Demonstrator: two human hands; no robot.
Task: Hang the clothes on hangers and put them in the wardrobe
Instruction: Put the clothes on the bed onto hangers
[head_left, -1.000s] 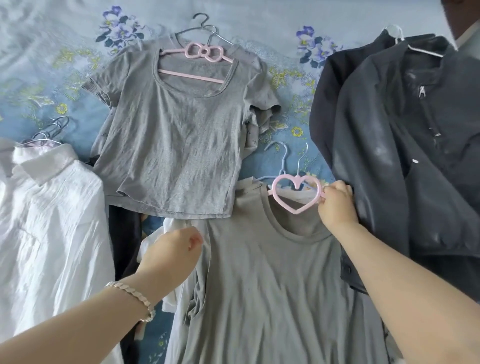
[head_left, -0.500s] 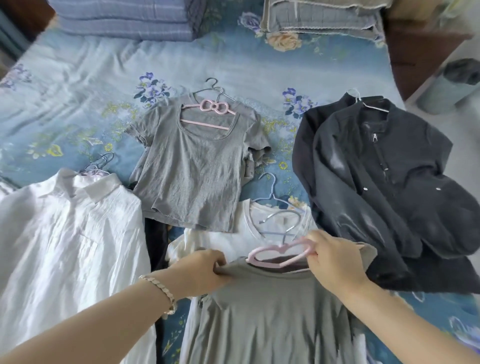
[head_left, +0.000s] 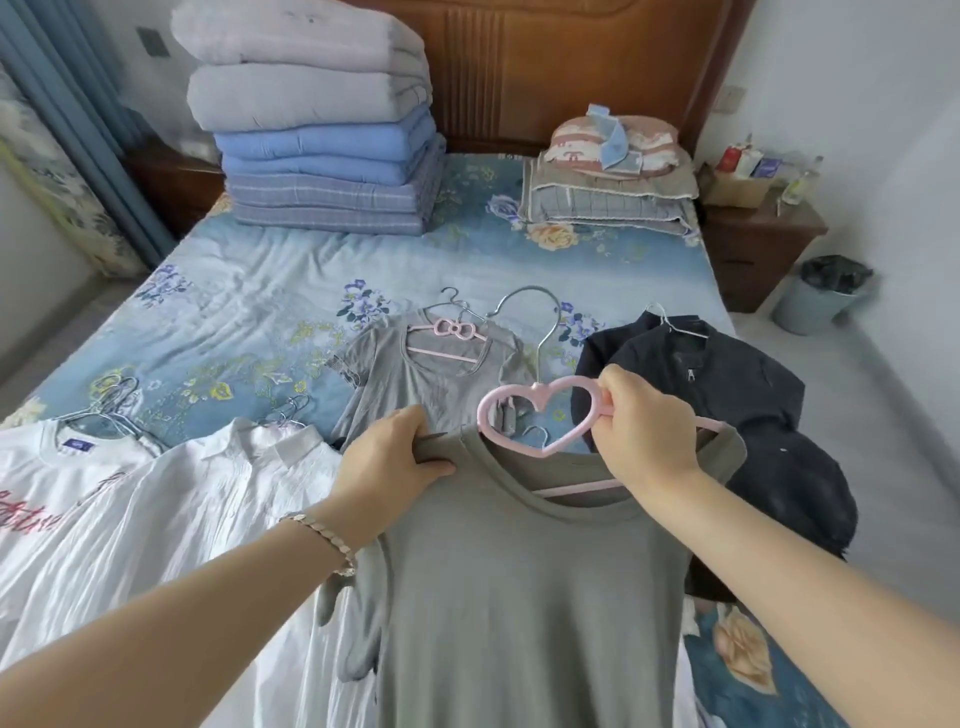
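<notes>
Over the bed's (head_left: 249, 291) near edge, the grey T-shirt (head_left: 519, 597) hangs on the pink heart hanger (head_left: 537, 388). The right hand (head_left: 644, 426) grips the hanger and the left hand (head_left: 389, 457) pinches a shoulder. Best seat both shoulders squarely before carrying. Past the far right corner, a bin (head_left: 805, 312) holds a dark bag and a box (head_left: 737, 189) holds small bottles

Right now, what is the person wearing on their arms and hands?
No sleeves show on either arm. The left hand has a thin bracelet of small pale, shiny links at its wrist. The right hand wears nothing that shows: no ring, no watch.
</notes>
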